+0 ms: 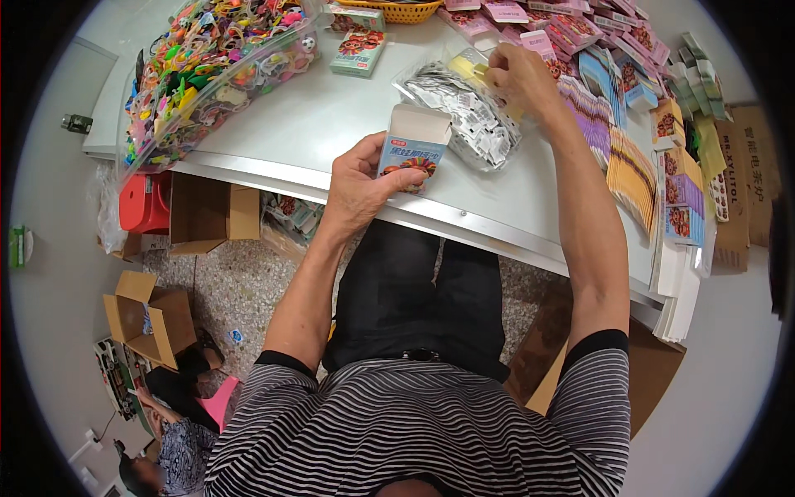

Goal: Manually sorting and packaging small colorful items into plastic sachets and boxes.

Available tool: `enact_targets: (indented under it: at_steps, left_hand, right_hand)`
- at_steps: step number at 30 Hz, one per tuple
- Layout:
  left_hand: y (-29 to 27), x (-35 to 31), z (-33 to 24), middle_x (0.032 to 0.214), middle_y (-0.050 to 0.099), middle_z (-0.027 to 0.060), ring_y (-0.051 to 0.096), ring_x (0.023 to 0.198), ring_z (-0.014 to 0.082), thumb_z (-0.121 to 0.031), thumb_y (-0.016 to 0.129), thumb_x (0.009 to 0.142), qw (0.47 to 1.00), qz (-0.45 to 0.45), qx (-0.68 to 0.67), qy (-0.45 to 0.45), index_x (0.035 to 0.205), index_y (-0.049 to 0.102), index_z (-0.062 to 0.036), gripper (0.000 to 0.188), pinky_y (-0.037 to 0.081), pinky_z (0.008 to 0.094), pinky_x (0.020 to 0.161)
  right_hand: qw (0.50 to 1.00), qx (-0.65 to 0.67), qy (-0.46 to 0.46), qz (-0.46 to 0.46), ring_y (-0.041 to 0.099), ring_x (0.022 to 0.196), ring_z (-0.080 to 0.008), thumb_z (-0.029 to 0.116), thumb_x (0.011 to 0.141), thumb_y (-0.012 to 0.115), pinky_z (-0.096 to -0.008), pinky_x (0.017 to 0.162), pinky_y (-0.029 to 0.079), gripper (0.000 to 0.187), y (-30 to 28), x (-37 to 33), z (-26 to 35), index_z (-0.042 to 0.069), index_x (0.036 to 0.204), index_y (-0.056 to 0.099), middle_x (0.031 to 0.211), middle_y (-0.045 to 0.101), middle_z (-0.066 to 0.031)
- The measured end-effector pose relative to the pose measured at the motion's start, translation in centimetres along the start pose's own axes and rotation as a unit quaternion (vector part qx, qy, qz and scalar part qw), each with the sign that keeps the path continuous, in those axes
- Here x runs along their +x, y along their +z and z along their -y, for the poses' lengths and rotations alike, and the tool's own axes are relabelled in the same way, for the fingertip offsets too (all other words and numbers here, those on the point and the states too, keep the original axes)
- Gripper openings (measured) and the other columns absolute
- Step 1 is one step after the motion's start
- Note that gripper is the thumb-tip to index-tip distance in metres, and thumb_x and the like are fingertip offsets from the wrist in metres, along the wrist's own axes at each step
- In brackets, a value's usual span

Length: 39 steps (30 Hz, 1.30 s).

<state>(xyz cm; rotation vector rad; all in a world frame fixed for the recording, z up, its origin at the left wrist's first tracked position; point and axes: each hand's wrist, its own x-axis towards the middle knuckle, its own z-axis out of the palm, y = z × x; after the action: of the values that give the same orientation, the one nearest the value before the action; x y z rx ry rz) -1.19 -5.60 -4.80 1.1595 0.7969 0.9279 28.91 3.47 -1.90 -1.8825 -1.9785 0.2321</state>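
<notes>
My left hand (364,184) is closed round a small light-blue carton (409,149), held upright at the table's front edge. Its white top flap stands up, and a round colourful picture shows low on its front. A clear plastic tub (401,83) of small white printed sachets (472,112) lies just beyond it. My right hand (522,79) is over the tub's far right side with curled fingers, against some pale yellow slips (469,68). Whether a slip is between those fingertips is hard to make out.
A large clear bin of small colourful toys (224,74) stands at the left. Green cartons (358,51) and a yellow basket (397,12) sit at the back. Pink cartons (575,31), purple packets (586,112) and orange packets (633,178) crowd the right. Another person (186,447) sits lower left.
</notes>
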Motion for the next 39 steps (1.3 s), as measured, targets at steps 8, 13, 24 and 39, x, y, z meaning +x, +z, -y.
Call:
enact_targets:
  at_steps: [8,13,24,39]
  left_hand:
    - [0.1,-0.4,0.0,0.107,0.072,0.0135,0.070,0.093,0.0167,0.000,0.081,0.080,1.000,-0.008,0.005,-0.002,0.128,0.059,0.0057,0.053,0.059,0.0300,0.085]
    - [0.7,-0.6,-0.3,0.107,0.073,0.0129,0.070,0.093,0.0160,-0.001,0.082,0.079,1.000,-0.010,0.004,-0.010,0.128,0.059,0.0056,0.054,0.059,0.0295,0.085]
    - [0.9,-1.1,-0.3,0.105,0.073,0.0129,0.070,0.092,0.0161,-0.001,0.082,0.080,1.000,0.003,-0.011,0.002,0.127,0.060,0.0039,0.053,0.059,0.0295,0.084]
    - [-3.1,0.0,0.0,0.107,0.073,0.0111,0.068,0.093,0.0135,-0.005,0.082,0.082,1.000,0.006,-0.009,-0.015,0.129,0.059,0.0059,0.054,0.057,0.0280,0.086]
  right_hand:
    - [0.954,0.292,0.068,-0.011,0.056,0.066,-0.0069,0.026,0.093,0.069,-0.0266,0.060,0.045,0.026,-2.1,-2.8,0.4,0.000,0.090,0.069,0.072,0.063,0.0001]
    - [0.932,0.358,0.049,-0.021,0.052,0.063,-0.0054,0.028,0.095,0.069,-0.0225,0.059,0.040,0.025,-3.6,-4.8,1.6,0.003,0.089,0.072,0.071,0.062,0.0016]
    - [0.948,0.272,-0.149,0.069,0.064,0.074,-0.0146,0.016,0.093,0.070,-0.0284,0.068,0.050,0.018,-5.0,-8.6,9.5,0.002,0.101,0.076,0.082,0.072,-0.0088]
    - [0.966,0.194,-0.161,-0.064,0.068,0.073,-0.0173,0.016,0.090,0.070,-0.0319,0.066,0.052,0.018,-3.3,1.2,13.2,-0.001,0.092,0.075,0.082,0.072,-0.0121]
